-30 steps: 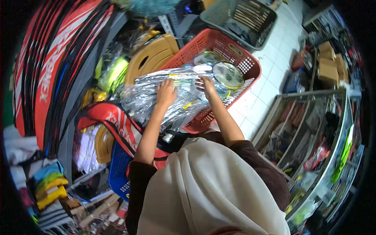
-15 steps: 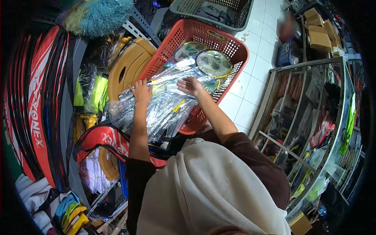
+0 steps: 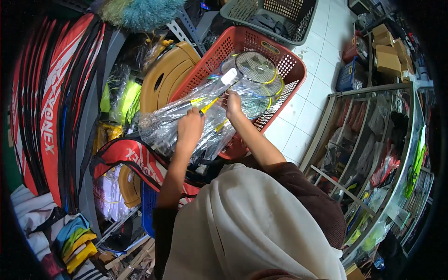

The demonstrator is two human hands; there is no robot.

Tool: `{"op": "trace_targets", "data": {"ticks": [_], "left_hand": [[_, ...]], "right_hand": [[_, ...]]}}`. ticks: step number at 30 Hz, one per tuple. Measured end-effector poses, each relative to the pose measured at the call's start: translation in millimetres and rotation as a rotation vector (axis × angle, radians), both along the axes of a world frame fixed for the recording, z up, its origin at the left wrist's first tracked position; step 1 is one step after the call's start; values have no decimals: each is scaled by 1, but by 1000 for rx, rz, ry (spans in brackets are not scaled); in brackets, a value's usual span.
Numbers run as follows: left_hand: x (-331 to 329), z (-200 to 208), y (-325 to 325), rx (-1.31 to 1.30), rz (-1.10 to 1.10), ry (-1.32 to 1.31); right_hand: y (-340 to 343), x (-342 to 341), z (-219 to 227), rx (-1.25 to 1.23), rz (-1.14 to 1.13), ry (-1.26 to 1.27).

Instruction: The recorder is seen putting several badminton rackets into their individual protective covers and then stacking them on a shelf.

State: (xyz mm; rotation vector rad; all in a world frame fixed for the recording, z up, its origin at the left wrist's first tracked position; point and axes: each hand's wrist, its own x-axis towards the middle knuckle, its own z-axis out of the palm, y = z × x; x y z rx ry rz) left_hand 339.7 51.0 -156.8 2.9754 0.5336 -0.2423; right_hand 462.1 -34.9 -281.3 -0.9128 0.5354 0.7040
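A badminton racket (image 3: pixel 211 105) in clear plastic wrap, with a yellow section above its dark handle, lies at a slant over the red basket. My left hand (image 3: pixel 191 125) is closed round its handle end. Against its shaft, my right hand (image 3: pixel 231 104) has curled fingers, partly hidden by the palm. Its strung head (image 3: pixel 256 66) points to the far right, with a white tag (image 3: pixel 229 76) near the throat. Beneath lie several more plastic-wrapped rackets (image 3: pixel 170 126), their heads inside the red basket (image 3: pixel 298 70) and their other ends spilling over its left side.
A grey-green basket (image 3: pixel 305 23) stands beyond the red one. Brown plastic stools (image 3: pixel 163 77) and a red racket bag (image 3: pixel 123 154) are at left, near hanging racket bags (image 3: pixel 58 112). To the right are a tiled floor (image 3: pixel 291 126) and a glass display case (image 3: pixel 305 154).
My left hand has moved right and nearer, from lying on the wraps to gripping a racket handle. My right hand has curled from an open palm to the shaft. The view has shifted slightly.
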Motion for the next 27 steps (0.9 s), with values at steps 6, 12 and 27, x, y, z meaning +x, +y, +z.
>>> {"op": "trace_targets", "data": {"ticks": [6, 12, 27], "left_hand": [[-58, 11, -51, -122, 264, -135], [-88, 1, -85, -495, 462, -356], [-141, 5, -103, -479, 735, -1253]], "right_hand": [[15, -31, 52, -235, -47, -300], [20, -66, 117, -53, 18, -625], [30, -163, 226, 379, 297, -1103]]}}
